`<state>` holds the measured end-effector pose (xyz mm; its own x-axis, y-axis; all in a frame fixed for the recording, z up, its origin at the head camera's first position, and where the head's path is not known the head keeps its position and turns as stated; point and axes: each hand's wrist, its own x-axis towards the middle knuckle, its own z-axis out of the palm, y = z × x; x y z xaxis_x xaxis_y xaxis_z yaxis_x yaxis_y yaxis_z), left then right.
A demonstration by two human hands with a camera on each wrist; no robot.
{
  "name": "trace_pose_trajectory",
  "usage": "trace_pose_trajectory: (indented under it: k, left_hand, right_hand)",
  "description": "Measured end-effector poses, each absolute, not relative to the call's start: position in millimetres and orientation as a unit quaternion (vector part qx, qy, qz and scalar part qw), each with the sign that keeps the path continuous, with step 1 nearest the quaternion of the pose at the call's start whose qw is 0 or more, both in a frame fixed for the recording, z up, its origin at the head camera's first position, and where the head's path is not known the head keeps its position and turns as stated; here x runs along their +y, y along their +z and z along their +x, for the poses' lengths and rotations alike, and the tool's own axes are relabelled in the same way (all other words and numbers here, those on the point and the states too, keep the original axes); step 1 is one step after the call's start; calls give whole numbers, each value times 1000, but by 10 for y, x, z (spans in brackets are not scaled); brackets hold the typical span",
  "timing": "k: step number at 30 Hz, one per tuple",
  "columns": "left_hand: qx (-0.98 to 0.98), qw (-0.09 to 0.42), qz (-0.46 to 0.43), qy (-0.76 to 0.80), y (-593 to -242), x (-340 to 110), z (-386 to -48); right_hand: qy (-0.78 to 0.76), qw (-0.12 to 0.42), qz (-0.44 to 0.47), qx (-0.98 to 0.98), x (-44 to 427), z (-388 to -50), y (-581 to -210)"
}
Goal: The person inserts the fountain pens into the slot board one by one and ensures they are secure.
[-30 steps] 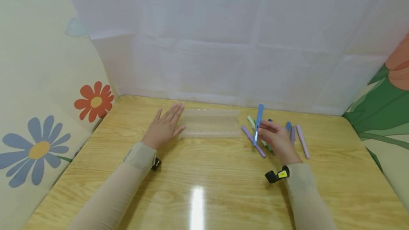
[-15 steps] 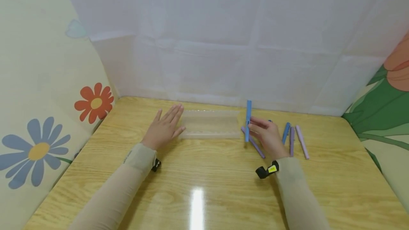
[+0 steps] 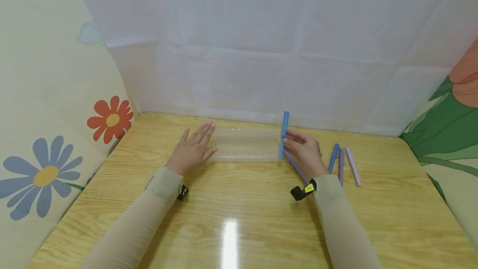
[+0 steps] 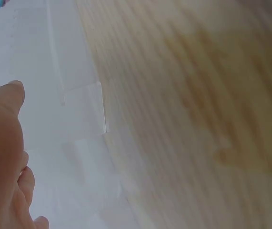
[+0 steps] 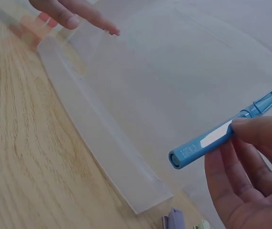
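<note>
Right hand [image 3: 304,149] holds a blue marker [image 3: 284,134] at the right end of a translucent tray [image 3: 244,158].
The step in hand seems to be bringing the marker to the tray on the bench [image 3: 194,227]; the next move probably calls for lining it up over the tray while the far side is steadied. The right fingers pinch it mid-barrel; the left hand [image 3: 191,147] has its fingers straight and spread by the tray's left end, grasping nothing. Farther right lie a second blue marker [image 3: 333,159], a dark purple marker [image 3: 341,167] and a lilac marker [image 3: 353,166]. The right wrist view shows the held marker's white label, its clip and a pale green tip [image 5: 202,224], which the head view does not show.
</note>
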<state>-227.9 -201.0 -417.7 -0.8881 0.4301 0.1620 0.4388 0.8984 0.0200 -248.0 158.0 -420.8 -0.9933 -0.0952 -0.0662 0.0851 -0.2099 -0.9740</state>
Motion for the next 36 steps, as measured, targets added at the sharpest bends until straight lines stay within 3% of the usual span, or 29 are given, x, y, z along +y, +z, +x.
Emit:
trace_pose_trajectory:
  k: [20, 36]
  left_hand:
    - [-970, 78, -226, -32, -4170, -2004, -2273]
    - [-970, 79, -227, -35, -4149, -1999, -2260]
  right_hand:
    - [-769, 23, 24, 639, 1397, -2613, -4307]
    - [-758, 31, 30, 651, 1366, -2610, -4378]
